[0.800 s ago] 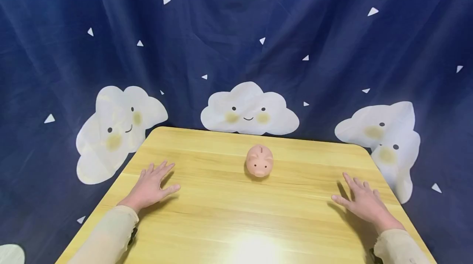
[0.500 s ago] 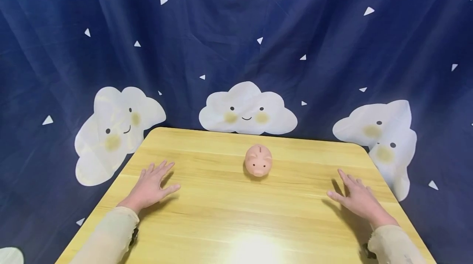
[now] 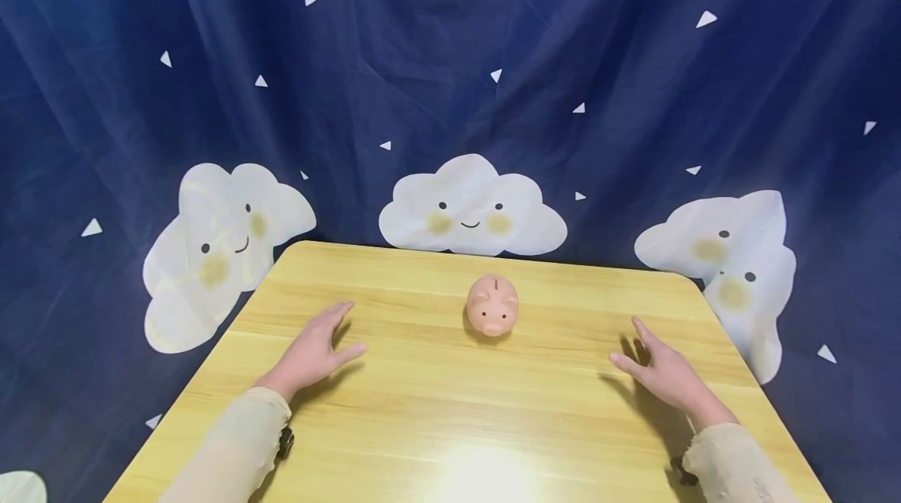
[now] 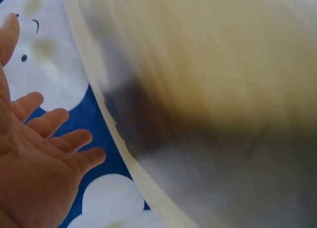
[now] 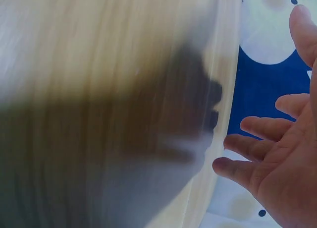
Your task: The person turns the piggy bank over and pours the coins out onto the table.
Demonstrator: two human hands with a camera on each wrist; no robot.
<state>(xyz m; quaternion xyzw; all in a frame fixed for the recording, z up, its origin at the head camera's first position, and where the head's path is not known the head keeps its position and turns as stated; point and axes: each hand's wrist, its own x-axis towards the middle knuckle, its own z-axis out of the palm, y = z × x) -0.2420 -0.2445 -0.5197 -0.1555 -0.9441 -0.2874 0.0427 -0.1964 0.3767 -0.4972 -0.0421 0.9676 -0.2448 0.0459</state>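
A pink pig (image 3: pixel 493 306) sits on a wooden desk (image 3: pixel 436 401), near its far edge and midway between the side edges. The left hand (image 3: pixel 314 348) is near the pig's left, fingers spread and holding nothing. The right hand (image 3: pixel 660 371) is farther off on the pig's right, also spread and holding nothing. Bare wood lies between each hand and the pig. A blue curtain (image 3: pixel 394 73) hangs just behind the pig's edge of the desk.

Pink piggy bank (image 3: pixel 493 306), yellow wood-grain table (image 3: pixel 422 401)
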